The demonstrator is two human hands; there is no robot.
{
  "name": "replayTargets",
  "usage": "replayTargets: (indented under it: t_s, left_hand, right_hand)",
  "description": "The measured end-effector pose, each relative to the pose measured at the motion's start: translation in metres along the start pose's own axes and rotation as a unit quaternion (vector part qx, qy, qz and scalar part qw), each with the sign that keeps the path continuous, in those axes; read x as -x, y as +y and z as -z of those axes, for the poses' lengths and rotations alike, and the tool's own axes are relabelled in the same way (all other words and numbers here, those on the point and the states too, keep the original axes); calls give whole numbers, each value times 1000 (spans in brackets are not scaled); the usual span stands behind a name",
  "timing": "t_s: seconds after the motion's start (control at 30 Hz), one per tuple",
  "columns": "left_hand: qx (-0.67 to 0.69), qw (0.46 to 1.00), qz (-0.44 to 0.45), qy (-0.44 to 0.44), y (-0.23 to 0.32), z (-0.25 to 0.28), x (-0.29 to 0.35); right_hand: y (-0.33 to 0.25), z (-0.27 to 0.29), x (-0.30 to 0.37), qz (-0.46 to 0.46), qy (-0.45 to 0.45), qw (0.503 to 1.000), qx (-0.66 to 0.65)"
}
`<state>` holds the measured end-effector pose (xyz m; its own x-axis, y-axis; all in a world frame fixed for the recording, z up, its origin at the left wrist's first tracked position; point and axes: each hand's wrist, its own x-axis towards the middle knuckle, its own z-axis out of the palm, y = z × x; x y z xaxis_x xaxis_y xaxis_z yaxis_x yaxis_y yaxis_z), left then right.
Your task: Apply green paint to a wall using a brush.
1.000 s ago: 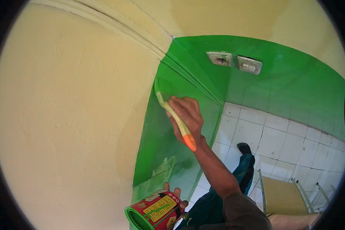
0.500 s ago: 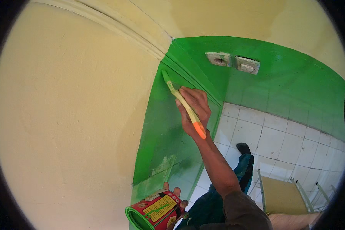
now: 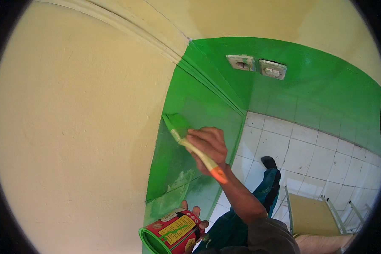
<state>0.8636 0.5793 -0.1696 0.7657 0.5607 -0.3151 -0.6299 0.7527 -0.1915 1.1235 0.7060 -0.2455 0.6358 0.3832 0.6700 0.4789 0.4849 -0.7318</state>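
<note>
A paintbrush (image 3: pixel 197 155) with a pale handle and an orange tip is gripped in my right hand (image 3: pixel 209 146). Its green, paint-covered bristles press on the green part of the wall (image 3: pixel 194 95), close to the line where the cream wall (image 3: pixel 80 114) begins. My left hand (image 3: pixel 201 223) is wrapped around a red paint can (image 3: pixel 175 230) at the bottom of the view. The can is tilted, its mouth toward the lower left, with green paint on the rim and a green drip over its yellow label.
A socket (image 3: pixel 240 63) and a light switch (image 3: pixel 272 69) sit on the adjoining green wall. Green-coated moulding (image 3: pixel 216 89) runs down the corner. White tiles (image 3: pixel 307 154) cover the floor, where a chair (image 3: pixel 313 213) stands at lower right. My foot (image 3: pixel 268 162) is below.
My right hand has brought the paintbrush downward along the colour line, its bristles now turned broader to view. The left hand and the can have stayed about where they were.
</note>
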Motion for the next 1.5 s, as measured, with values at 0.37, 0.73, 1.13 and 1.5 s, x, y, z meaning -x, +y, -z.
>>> replayTargets:
  t_s: [0.37, 0.73, 1.13, 1.5]
  left_hand:
    - [0, 1000, -6, 1, -3, 2, 1]
    - [2, 1000, -10, 4, -3, 3, 4]
    - [5, 1000, -13, 3, -6, 4, 5]
    - [2, 1000, -18, 0, -5, 5, 4]
  right_hand:
    - [27, -21, -23, -36, 68, 996, 36]
    - [1, -29, 8, -23, 35, 999, 33]
    - [-10, -31, 32, -38, -2, 999, 21]
    - [-24, -31, 48, -44, -26, 999, 10]
